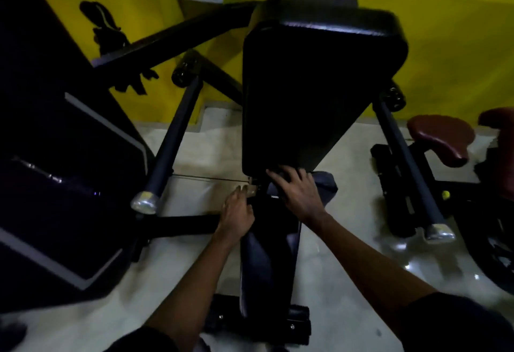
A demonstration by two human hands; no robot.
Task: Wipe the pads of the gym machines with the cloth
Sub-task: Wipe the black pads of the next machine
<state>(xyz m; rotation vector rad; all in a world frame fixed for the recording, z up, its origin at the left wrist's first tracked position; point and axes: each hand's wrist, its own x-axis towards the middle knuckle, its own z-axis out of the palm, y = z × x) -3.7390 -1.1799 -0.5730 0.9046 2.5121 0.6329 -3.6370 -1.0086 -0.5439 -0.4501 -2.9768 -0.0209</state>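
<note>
A black back pad (319,87) slopes up toward the yellow wall, and a narrow black seat pad (269,254) runs below it toward me. A dark grey-blue cloth (325,184) lies bunched at the joint between the two pads. My right hand (297,193) presses on the cloth with fingers spread, the fingertips touching the back pad's lower edge. My left hand (236,218) rests against the seat pad's upper left edge, fingers extended toward a small metal bracket (251,189). The picture is dark and blurred.
Two black handle bars with silver end caps (146,203) (439,232) flank the bench. A large dark machine (55,171) stands at the left. A machine with a maroon seat (442,134) stands at the right. The floor (342,282) is pale tile.
</note>
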